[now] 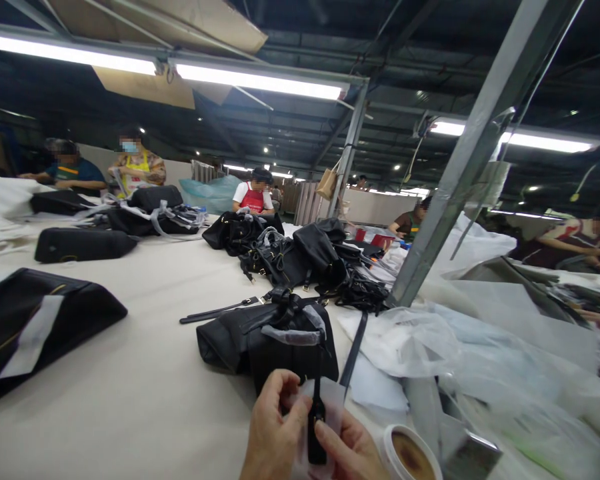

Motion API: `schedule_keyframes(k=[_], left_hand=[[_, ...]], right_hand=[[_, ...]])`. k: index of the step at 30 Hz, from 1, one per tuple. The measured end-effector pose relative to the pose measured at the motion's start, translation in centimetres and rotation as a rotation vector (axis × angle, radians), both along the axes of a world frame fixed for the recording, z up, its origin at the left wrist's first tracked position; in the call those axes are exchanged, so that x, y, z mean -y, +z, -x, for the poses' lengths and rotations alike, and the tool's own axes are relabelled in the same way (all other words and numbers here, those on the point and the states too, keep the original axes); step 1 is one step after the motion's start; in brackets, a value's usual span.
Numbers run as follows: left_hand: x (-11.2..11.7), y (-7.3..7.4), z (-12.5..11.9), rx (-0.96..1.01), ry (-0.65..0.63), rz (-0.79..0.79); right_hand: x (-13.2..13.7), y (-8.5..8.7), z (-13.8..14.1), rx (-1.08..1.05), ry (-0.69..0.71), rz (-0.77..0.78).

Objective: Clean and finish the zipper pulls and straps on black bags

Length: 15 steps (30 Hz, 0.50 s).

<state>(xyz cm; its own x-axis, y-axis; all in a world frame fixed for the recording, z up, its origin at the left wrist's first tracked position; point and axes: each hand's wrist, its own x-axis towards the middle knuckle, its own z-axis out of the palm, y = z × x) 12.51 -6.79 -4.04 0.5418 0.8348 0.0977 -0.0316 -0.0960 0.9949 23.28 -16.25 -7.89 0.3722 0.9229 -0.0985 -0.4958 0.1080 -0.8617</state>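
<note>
My left hand [275,430] is closed at the left edge of a translucent wrapping sheet [334,400], its thumb against a narrow black leather tag [317,443] lying on the sheet. From the other side my right hand [353,450] pinches the same tag, thumb on its front near a small shiny spot. A thin black strap runs up from the tag toward a black leather handbag [260,337] just beyond my hands. Clear film wraps part of the bag's handle [295,335]. The fingers behind the sheet are hidden.
Beside my right hand stands a white tub of brown stuff [411,457]. Plastic bags [520,380] cover the right side, near a metal post [453,160]. More black bags [45,320] lie left, and a heap [290,257] sits beyond. Several people work at the back.
</note>
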Motion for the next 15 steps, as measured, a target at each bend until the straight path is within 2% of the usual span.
schedule_keyframes(k=[2,6,8,12,15], left_hand=[[-0.3,-0.3,0.1,0.081,-0.026,0.142],[-0.3,-1.0,-0.2,0.22,-0.337,0.64],[-0.2,-1.0,-0.6,0.263,-0.414,0.758],[-0.3,-0.6,-1.6,0.259,-0.341,0.695],[-0.8,0.0,-2.4,0.221,-0.348,0.577]], right_hand=[[0.1,0.1,0.1,-0.059,-0.022,-0.025],[0.3,0.1,0.0,-0.094,-0.081,-0.018],[0.4,0.1,-0.3,-0.03,-0.12,0.0],[0.2,0.0,-0.7,0.121,-0.196,0.036],[0.1,0.1,-0.6,0.214,-0.277,0.063]])
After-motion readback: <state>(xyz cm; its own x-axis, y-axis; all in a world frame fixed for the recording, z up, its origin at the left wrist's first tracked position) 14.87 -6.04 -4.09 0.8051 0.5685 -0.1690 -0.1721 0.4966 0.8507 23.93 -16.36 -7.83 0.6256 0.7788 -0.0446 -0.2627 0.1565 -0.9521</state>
